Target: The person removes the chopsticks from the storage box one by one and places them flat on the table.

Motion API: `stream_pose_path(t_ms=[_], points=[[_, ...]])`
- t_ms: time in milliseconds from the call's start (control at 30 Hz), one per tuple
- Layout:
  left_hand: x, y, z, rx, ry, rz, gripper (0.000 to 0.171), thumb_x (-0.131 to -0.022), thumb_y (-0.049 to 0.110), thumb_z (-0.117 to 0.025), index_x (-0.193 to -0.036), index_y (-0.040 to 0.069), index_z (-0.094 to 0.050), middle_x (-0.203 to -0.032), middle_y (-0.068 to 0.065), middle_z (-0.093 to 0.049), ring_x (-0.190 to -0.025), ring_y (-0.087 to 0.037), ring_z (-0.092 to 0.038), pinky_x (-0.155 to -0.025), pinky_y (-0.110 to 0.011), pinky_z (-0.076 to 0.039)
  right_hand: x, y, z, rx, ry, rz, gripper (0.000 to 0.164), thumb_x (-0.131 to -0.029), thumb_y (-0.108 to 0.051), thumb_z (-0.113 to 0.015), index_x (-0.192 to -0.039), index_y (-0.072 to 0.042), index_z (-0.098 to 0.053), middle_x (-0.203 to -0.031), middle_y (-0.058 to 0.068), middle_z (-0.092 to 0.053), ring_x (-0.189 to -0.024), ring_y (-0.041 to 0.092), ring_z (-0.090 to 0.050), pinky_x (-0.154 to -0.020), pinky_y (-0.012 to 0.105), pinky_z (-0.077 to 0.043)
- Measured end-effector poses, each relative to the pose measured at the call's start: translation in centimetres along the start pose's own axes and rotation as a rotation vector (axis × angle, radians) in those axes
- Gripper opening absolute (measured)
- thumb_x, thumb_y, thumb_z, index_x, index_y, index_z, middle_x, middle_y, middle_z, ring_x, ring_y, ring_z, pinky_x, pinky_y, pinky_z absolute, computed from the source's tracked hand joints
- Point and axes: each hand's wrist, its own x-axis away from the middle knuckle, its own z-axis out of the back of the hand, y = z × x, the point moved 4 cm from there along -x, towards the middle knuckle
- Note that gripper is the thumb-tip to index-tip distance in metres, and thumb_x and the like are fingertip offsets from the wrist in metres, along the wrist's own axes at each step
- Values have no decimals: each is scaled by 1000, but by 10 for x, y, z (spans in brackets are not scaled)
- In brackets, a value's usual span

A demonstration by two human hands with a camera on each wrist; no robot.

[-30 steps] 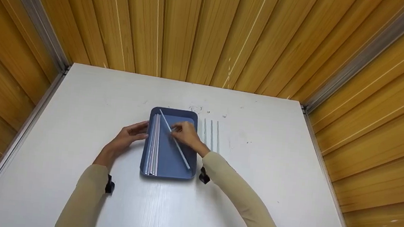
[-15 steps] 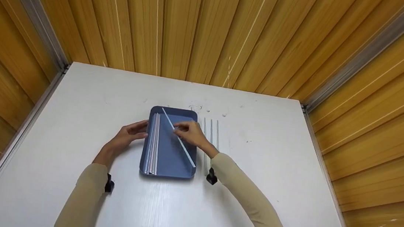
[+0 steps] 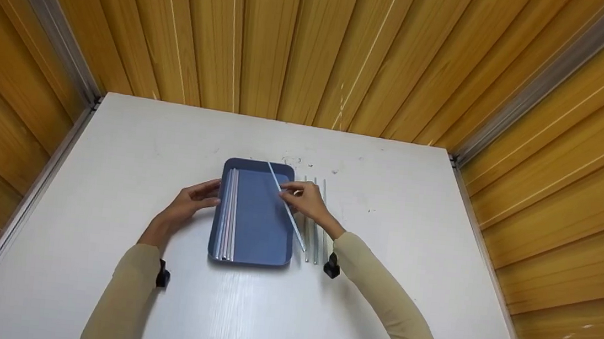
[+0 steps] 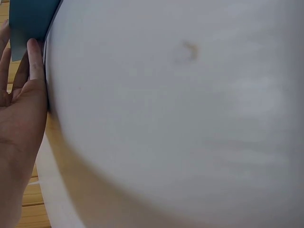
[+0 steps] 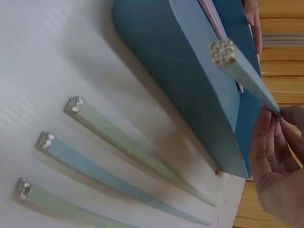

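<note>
On the white tabletop (image 3: 397,212), the blue rectangular plastic-looking tray (image 3: 263,226) sits against your left hand (image 3: 186,204), thumb parted from fingers. Your right hand (image 3: 308,199) pinches the slim, silver-ended pale-blue stick (image 3: 295,226), slanting above the tray's right rim; hold it mid-length (likely light, stiff, slippery).

No legible text, labels, brands, numbers or signs anywhere.

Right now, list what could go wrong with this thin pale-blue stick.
The stick might slip or swivel, since the right hand only pinches it. Lowered, it could catch the rim of the blue rectangular tray, which it crosses in the head view. That hand could nudge the three thin pale sticks beside the tray.
</note>
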Motion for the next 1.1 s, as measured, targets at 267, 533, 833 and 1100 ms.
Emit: stream_pose_path(t_ms=[267, 533, 833, 1100], points=[[-1, -1, 1, 19, -4, -16, 66, -95, 10, -73, -154, 7, -44, -156, -20, -47, -144, -28, -48, -104, -17, -49, 10, 9, 20, -13, 48, -92, 31, -95, -9, -71, -122, 8, -70, -95, 28, -76, -67, 19, -72, -57, 35, -63], [-1, -1, 0, 13, -17, -7, 68, -95, 10, -73, -155, 7, -43, -158, -19, -47, -148, -32, -44, -103, -16, -49, 20, 22, 39, -17, 93, -114, 29, -95, -7, -71, -120, 8, -71, -92, 32, -73, -66, 15, -71, -51, 21, -57], [-1, -2, 0, 10, -16, -1, 68, -95, 11, -73, -156, 8, -42, -159, -19, -45, -148, -30, -44, -103, -15, -48, 33, 39, 58, -54, 168, -187, 30, -95, -5, -70, -120, 12, -69, -93, 33, -72, -68, 26, -72, -50, 18, -55], [-1, -2, -1, 8, -11, -11, 68, -95, 11, -73, -155, 7, -42, -159, -20, -45, -149, -34, -42, -103, -15, -48, 46, 56, 67, 13, 213, -240, 28, -95, -4, -70, -119, 11, -70, -88, 27, -73, -56, 7, -64, -48, 19, -56]])
